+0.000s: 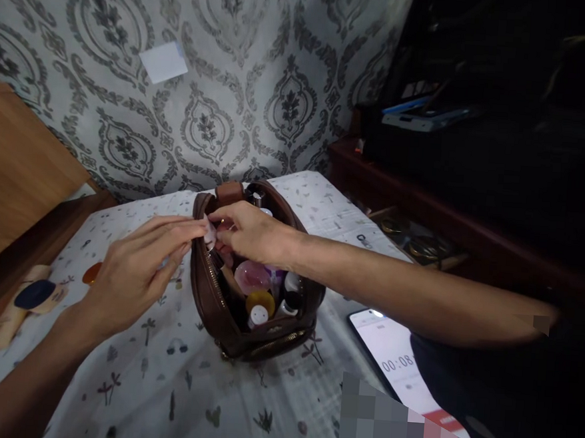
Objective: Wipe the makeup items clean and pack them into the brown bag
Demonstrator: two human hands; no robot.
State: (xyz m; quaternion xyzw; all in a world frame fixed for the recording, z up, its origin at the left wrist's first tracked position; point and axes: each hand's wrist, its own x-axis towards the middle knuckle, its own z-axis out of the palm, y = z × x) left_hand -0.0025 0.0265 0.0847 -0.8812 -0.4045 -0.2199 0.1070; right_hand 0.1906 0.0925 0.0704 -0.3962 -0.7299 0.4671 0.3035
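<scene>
We have the brown bag point(206, 313) unzipped on the patterned cloth point(170, 397), with a pink bottle point(251, 277) and a black-capped bottle point(291, 304) inside. At the mouth's ten o'clock, our right hand point(251, 233) narrows its grip to a pinch on a pale pink piece point(209, 233). Our left hand point(139, 262), at nine o'clock, meets it with straight fingers; whether they hold it, we cannot tell. We judge the handling unfinished: the piece isn't released, the bag isn't closed.

Home rm w/ patterned wallpaper point(241, 89)
</scene>
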